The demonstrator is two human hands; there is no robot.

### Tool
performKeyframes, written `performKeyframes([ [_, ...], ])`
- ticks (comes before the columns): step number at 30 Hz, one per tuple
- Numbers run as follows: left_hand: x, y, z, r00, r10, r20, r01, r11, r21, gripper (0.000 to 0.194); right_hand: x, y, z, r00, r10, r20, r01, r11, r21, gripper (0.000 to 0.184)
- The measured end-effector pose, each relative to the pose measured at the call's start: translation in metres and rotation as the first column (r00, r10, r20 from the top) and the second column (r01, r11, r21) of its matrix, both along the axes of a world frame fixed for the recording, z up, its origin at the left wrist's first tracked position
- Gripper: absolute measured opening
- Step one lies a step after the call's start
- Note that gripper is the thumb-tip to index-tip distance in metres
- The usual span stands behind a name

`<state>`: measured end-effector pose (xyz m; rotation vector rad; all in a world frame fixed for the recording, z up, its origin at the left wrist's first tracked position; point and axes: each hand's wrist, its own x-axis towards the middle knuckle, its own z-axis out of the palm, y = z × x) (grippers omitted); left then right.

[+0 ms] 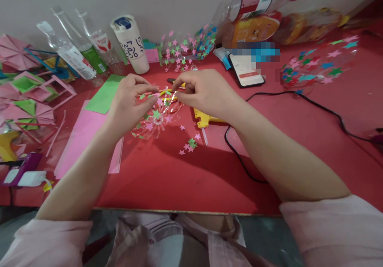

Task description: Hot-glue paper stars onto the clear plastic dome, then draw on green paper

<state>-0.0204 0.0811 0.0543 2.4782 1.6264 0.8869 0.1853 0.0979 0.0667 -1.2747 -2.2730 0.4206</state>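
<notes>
A clear plastic bottle piece (156, 114), dotted with green and pink star stickers, lies between my hands with its ribbed base towards me. Yellow strips (167, 99) run along its upper rim. My left hand (130, 103) pinches the rim from the left, thumb and forefinger close together. From the other side my right hand (206, 93) pinches the rim by the yellow strips. What exactly sits between the fingertips is too small to tell. Under my right wrist lies a yellow glue gun (205, 119), partly hidden, with a clear glue stick. Loose star stickers (190, 144) are scattered nearby.
Pink paper (86, 139) and green paper (104, 95) lie to the left, beside folded paper crafts (30, 87). Bottles (72, 55) and a white cup (131, 45) stand behind. At right are a phone (247, 69), a starred bottle piece (320, 65) and a black cable (326, 109).
</notes>
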Motion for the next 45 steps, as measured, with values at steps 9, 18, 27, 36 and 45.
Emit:
performKeyframes([
  [9, -0.004, -0.013, 0.010, 0.994, 0.020, 0.109, -0.030, 0.996, 0.088, 0.010, 0.008, 0.002, 0.007, 0.997, -0.072, -0.036, 0.072, 0.997, 0.012, 0.023],
  [18, -0.025, -0.068, 0.001, 0.931, 0.065, 0.360, -0.062, 0.998, -0.020, 0.010, 0.013, -0.012, -0.001, 0.996, -0.084, 0.021, 0.083, 0.995, 0.052, 0.019],
  [27, 0.016, -0.087, -0.046, 0.951, -0.302, 0.065, 0.307, 0.897, -0.318, 0.019, 0.031, -0.033, -0.043, 0.947, 0.198, 0.254, -0.175, 0.978, -0.111, 0.014],
  [36, 0.037, -0.086, -0.076, 0.971, -0.237, -0.024, 0.218, 0.927, -0.305, 0.025, 0.031, -0.045, -0.076, 0.840, 0.264, 0.475, -0.323, 0.945, 0.046, 0.018],
  [45, 0.040, -0.095, -0.084, 0.968, -0.248, 0.025, 0.244, 0.920, -0.306, 0.024, 0.003, -0.037, -0.102, 0.835, 0.019, 0.550, -0.227, 0.922, 0.313, 0.028],
])
